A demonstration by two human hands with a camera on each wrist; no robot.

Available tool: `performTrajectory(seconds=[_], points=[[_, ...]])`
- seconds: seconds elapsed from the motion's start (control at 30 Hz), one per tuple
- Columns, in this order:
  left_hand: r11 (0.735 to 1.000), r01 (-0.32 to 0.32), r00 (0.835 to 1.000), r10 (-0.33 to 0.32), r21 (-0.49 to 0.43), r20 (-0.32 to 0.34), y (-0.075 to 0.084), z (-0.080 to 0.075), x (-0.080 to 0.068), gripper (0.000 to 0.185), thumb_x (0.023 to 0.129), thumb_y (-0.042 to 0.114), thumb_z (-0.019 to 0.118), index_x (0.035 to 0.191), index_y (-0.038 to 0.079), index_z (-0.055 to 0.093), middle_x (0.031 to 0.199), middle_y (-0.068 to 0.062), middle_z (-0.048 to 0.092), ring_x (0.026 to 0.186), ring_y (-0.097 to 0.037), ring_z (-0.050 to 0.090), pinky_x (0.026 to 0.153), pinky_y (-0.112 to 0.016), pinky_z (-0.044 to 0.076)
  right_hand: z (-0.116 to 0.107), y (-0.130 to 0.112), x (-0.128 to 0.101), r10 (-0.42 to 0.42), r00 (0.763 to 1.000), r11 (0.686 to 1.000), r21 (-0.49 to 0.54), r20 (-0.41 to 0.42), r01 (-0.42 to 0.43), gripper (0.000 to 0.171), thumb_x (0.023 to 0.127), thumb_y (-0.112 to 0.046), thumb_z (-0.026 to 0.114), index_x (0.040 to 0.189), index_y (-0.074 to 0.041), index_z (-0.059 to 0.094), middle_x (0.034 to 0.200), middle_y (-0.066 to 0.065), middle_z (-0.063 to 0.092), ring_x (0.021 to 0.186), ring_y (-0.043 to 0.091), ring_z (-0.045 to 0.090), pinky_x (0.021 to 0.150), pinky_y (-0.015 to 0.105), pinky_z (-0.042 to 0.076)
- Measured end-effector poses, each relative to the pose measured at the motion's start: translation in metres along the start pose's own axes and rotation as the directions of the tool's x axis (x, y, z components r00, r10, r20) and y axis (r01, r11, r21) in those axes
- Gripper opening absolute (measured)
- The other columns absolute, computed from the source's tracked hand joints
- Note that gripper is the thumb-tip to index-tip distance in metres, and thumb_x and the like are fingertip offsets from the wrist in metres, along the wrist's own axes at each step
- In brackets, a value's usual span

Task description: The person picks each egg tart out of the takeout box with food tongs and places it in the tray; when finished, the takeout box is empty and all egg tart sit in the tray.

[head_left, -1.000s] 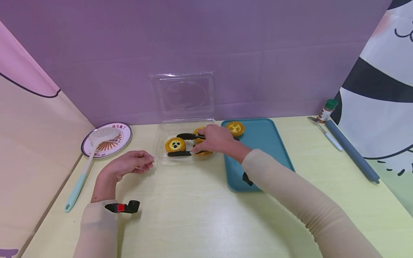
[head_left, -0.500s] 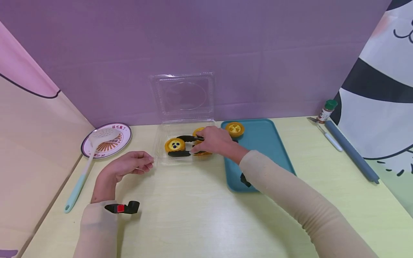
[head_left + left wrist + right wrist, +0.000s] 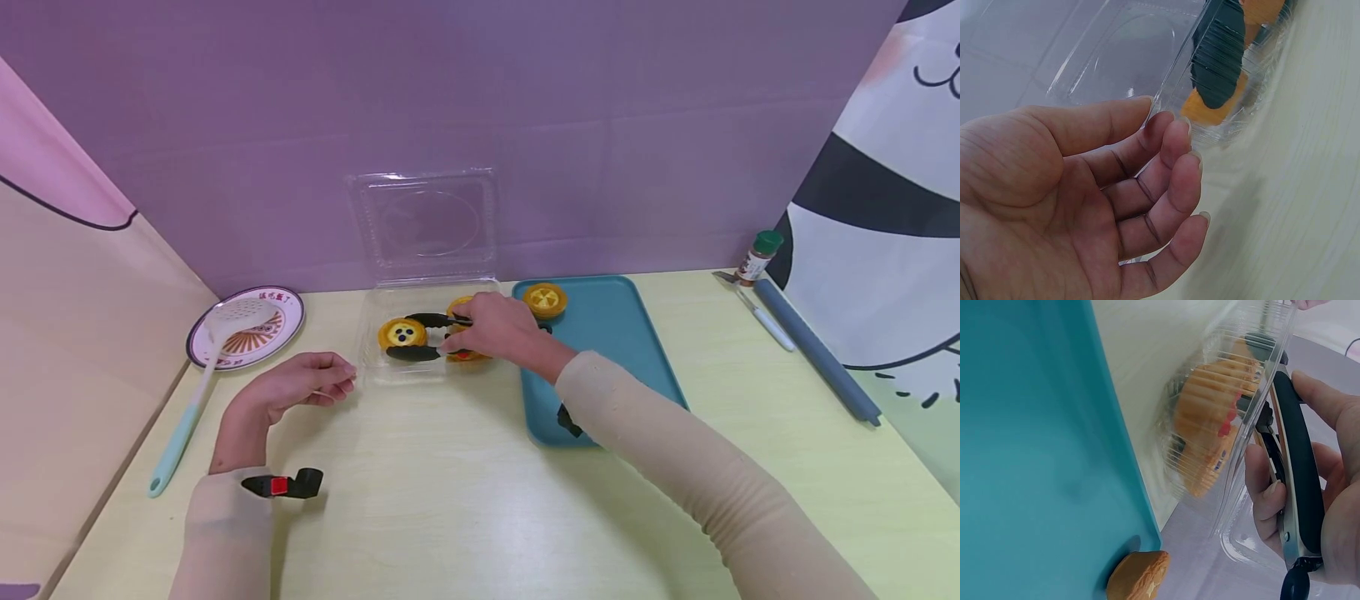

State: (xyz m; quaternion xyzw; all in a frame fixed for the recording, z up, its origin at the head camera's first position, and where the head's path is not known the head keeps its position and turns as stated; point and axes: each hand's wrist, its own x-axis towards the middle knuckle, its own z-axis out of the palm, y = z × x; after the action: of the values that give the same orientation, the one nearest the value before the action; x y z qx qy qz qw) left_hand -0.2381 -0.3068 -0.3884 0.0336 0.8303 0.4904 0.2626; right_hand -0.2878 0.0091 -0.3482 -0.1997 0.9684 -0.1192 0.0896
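Note:
My right hand [image 3: 497,325] holds black-handled tongs [image 3: 1300,469] over an open, hinged clear plastic container [image 3: 367,333]. In the head view, the dark tong tips [image 3: 412,353] lie on either side of an egg tart with blueberries [image 3: 402,333] at the container's left. More tarts are in the container, partly covered by my right hand; one has red pieces [image 3: 1229,422] on top. My left hand [image 3: 1104,187] pinches the container's left rim between thumb and index finger, the other fingers loosely curled. The clear lid [image 3: 427,221] stands up against the purple backdrop.
Right of the container lies a blue tray [image 3: 615,333] with one tart [image 3: 545,300] at its far left corner. A skimmer [image 3: 180,442] rests on a patterned plate [image 3: 281,337] at left. At right are a spice jar [image 3: 759,257], a small knife [image 3: 768,325] and a grey-blue rod [image 3: 817,354].
The tong tips have drawn slightly closer together around the blueberry tart, which has shifted a little to the left. My left hand has stayed in place.

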Motion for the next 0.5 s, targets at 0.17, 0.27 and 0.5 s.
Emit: performTrajectory(seconds=[0.17,0.27,0.5], points=[[1.0,0.004,1.0,-0.004,0.001,0.0,0.001,0.001,0.0,0.035,0.104,0.027,0.054,0.121,-0.004,0.056,0.101,-0.004,0.065,0.092,-0.018,0.061,0.087,-0.032,0.053,-0.001,0.001,-0.002,0.005,1.0,1.0,-0.004,-0.023,-0.005,0.071,0.083,-0.064,0.07,0.144,-0.031,0.055,0.069,-0.006,0.058,0.056,0.012,0.045,0.045,0.026,0.031],[1.0,-0.003,1.0,0.003,0.003,0.002,0.001,0.001,0.0,0.035,0.104,0.027,0.054,0.12,-0.003,0.056,0.1,-0.003,0.065,0.091,-0.018,0.061,0.086,-0.031,0.054,-0.003,0.003,-0.004,0.016,0.999,1.0,0.004,-0.029,-0.016,0.072,0.082,-0.066,0.071,0.144,-0.033,0.054,0.059,-0.006,0.041,0.051,0.012,0.037,0.044,0.026,0.026],[1.0,-0.002,1.0,0.002,0.015,-0.005,0.0,-0.001,0.001,0.037,0.104,0.027,0.055,0.121,-0.006,0.055,0.102,-0.006,0.065,0.092,-0.019,0.062,0.087,-0.032,0.054,-0.012,0.006,-0.013,0.028,0.998,0.998,0.058,-0.049,-0.026,0.075,0.081,-0.067,0.071,0.145,-0.033,0.052,0.058,-0.007,0.031,0.047,0.012,0.027,0.043,0.026,0.023]])
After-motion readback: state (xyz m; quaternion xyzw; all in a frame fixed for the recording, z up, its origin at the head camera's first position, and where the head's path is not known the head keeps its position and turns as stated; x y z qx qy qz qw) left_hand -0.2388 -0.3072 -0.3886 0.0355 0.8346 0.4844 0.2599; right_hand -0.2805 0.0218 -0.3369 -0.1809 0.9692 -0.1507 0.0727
